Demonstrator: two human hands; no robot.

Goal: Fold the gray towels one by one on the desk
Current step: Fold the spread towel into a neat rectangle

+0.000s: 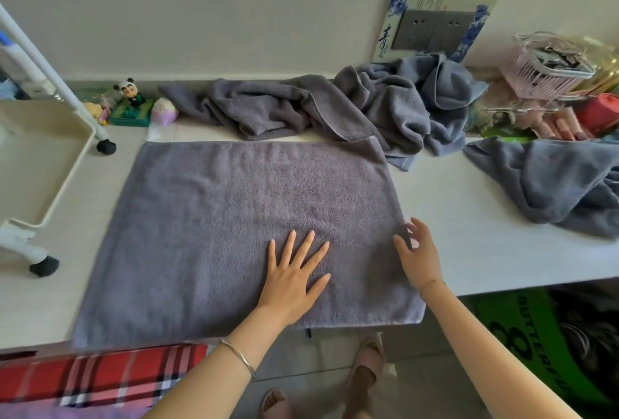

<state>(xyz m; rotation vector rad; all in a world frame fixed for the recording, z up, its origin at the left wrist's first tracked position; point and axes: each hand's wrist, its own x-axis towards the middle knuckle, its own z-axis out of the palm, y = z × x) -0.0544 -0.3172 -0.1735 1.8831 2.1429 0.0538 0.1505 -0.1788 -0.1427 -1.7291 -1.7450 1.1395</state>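
Gray towel (234, 217) lies flat on the bench (469, 234). Left hand (294, 271) presses it with straight fingers; right hand (418, 257), fingers loose and holding nothing, touches its edge. Crumpled towels (318, 107) behind await folding.

Place: a lived-in room at home.
Bench: my white bench (469, 234) against a plain wall (234, 16), gray towels (335, 107) heaped on it.
Keepsakes: panda figurine (129, 93) and small toys (164, 110).
Wall: socket plate (432, 31) framed by a blue-and-white sticker (479, 23).
Clutter: pink basket (539, 71), pink bottles (562, 125).
Below: my slippers (370, 360) on floor tiles (418, 385), red plaid fabric (100, 375).
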